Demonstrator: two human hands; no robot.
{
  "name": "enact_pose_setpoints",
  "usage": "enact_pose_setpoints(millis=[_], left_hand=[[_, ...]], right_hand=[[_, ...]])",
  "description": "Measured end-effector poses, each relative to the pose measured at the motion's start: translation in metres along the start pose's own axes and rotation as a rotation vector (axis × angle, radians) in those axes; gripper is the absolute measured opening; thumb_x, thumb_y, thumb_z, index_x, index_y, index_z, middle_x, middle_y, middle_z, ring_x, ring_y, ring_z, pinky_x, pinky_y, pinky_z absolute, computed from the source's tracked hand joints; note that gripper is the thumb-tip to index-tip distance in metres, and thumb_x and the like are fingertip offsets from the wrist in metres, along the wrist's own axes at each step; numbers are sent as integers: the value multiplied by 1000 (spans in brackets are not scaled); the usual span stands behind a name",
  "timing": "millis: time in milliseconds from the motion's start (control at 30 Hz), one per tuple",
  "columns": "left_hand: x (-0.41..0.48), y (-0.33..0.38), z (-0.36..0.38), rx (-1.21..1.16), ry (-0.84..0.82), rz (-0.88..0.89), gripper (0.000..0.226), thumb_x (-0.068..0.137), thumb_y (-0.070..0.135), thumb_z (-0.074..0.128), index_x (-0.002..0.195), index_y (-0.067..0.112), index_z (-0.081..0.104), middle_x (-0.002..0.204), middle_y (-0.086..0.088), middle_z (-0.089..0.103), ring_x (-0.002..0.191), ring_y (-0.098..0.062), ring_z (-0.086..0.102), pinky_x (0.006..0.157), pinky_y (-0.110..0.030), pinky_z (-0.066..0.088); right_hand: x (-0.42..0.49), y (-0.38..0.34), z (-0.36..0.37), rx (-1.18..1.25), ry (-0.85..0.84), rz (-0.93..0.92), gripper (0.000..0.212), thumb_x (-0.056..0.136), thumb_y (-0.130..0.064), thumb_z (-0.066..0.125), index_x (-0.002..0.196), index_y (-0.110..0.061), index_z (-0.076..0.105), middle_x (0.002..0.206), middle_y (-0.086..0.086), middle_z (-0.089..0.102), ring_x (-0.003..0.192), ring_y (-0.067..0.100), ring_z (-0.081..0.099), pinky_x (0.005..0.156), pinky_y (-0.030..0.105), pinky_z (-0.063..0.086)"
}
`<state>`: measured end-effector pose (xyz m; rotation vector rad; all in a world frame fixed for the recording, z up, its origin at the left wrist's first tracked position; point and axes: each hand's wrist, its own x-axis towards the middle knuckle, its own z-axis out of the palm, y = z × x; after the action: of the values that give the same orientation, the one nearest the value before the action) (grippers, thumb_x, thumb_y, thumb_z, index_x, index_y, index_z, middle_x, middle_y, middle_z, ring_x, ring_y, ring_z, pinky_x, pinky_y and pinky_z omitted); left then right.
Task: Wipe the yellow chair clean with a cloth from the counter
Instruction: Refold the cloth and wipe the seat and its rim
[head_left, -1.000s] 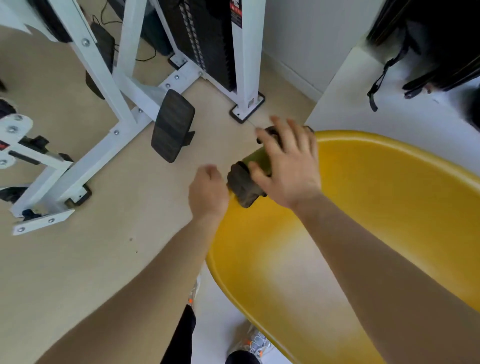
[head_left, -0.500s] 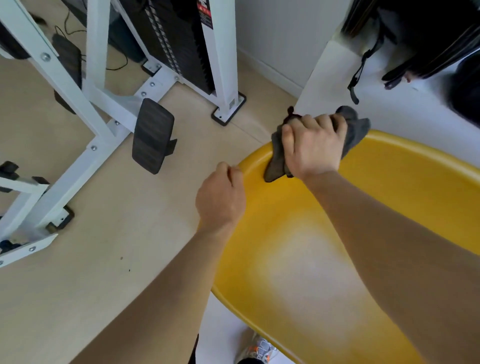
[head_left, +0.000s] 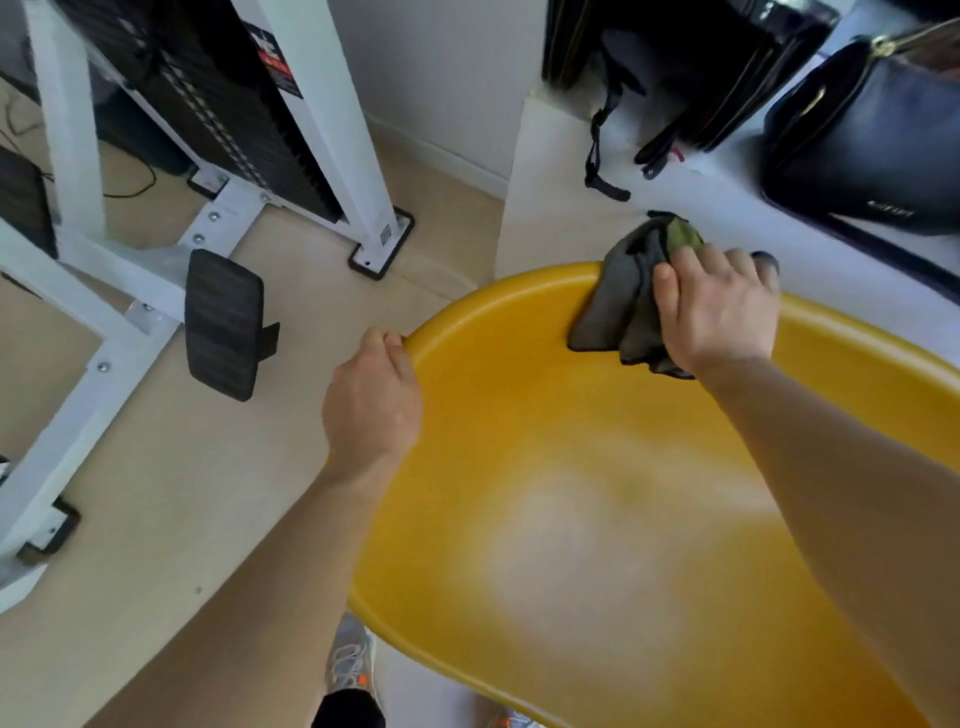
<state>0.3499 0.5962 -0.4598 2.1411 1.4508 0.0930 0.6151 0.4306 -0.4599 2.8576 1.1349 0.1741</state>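
Chair: I see the yellow chair (head_left: 597, 467) low in front of me. Its big round seat fills the bottom right of my view. It is close to the white counter (head_left: 727, 187).
Cloth: The dark grey cloth (head_left: 618, 306) has a bit of green in it. It is bunched up on the far rim of the chair, and part of it hangs down inside the seat.
Right hand: My right hand (head_left: 722, 312) lies on the cloth with its fingers curled over it, and it holds the cloth on the rim.
Left hand: My left hand (head_left: 371, 405) grips the near left rim of the chair with its fingers wrapped over the edge.
Hands: They are well apart, one on each part of the rim.
Counter: Black bags (head_left: 862, 145) sit on it, and a black strap (head_left: 597, 156) hangs over its edge.
Floor: The floor (head_left: 156, 467) is tan. A white gym machine (head_left: 332, 104) stands on it, with a black foot pad (head_left: 223, 322).
Feet: A shoe (head_left: 348, 660) shows under the chair's near edge.
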Motion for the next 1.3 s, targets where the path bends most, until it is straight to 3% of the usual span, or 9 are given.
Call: enact_pose_setpoints(millis=[133,267,400,500,700,900,1067,1167,1300], left_hand=[[8,27,-1,81,-41,36,33,107,36,27,96,17,52,67,-1,58,55,-16,56,48,-29,36],[20,69,11,132,-13,229,29,105,27,34,115,17,58,97,-6,67,89,-27,63,74,-41,49],[25,102,23,243,23,264,29,101,21,39,122,15,58,112,-10,68,102,-32,62,82,-42,46],[24,117,34,305,24,317,31,99,16,44,128,15,56,116,-11,67,105,-32,62,88,-44,45],[19,152,59,334,-2,555,50,94,3,54,142,18,47,134,-9,59,122,-32,55,104,-44,40],[15,159,81,357,53,624,49,97,34,58,143,24,44,137,-1,56,122,-31,51,103,-44,35],[7,163,90,447,107,598,60,88,23,65,143,20,41,138,-6,53,127,-33,48,111,-51,30],[-2,183,94,455,39,694,66,86,21,67,146,18,39,145,-5,48,136,-29,41,118,-53,21],[-20,222,114,437,-57,847,67,89,21,63,149,23,34,153,-3,39,143,-29,32,120,-52,19]], right_hand=[[7,-55,-9,84,5,-74,37,104,-41,27,98,-16,55,108,10,65,104,36,56,97,52,36],[7,-109,-10,156,54,-368,40,103,-42,29,104,-19,61,108,5,67,100,33,58,94,50,37],[11,-63,0,72,34,-517,43,103,-48,31,132,-21,50,117,6,61,105,34,55,90,50,42],[5,11,7,-11,3,-377,50,101,-48,41,142,-19,39,122,11,56,109,38,53,90,50,42],[-29,126,3,-124,-94,-155,51,98,-44,49,131,-6,43,111,21,56,99,43,55,83,54,48],[11,58,0,-66,-51,-357,47,101,-45,40,121,-3,52,109,20,63,96,39,62,80,50,46],[15,31,6,-63,5,-447,50,99,-47,39,128,-8,50,109,13,63,92,35,62,72,44,47],[-8,89,8,-12,-7,-297,53,98,-51,44,135,-14,45,116,12,59,99,37,59,76,46,48],[-64,193,5,-48,-64,6,55,97,-53,46,132,-11,45,112,16,60,100,40,58,78,49,49]])
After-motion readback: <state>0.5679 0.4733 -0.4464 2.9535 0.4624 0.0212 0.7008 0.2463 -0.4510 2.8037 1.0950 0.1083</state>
